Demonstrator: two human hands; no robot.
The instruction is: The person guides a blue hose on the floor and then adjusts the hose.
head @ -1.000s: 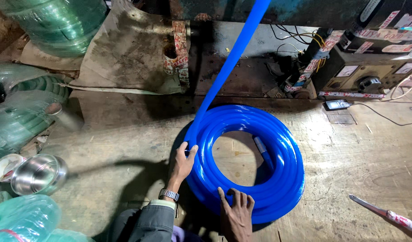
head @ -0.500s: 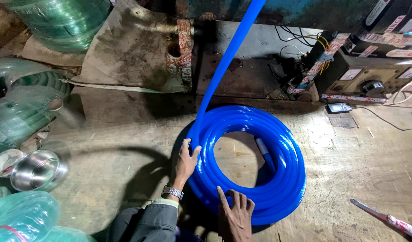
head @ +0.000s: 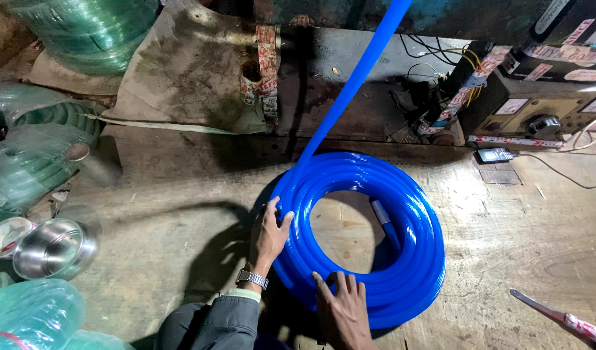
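Bare wooden floor [head: 181, 259] open left of blue hose coil [head: 408, 214], steel bowl [head: 51, 246] farther left (well apart), knife [head: 557, 317] at right

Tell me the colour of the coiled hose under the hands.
Bright blue: the hose coil shows clearest in the head view.

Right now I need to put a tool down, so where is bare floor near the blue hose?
Bare floor lies left of the blue hose coil, between the left hand and the steel bowl. More lies right of the coil, between the black phone and the knife. Inside the coil is floor too, beyond the right hand. The left edge is crowded with green hose bundles.
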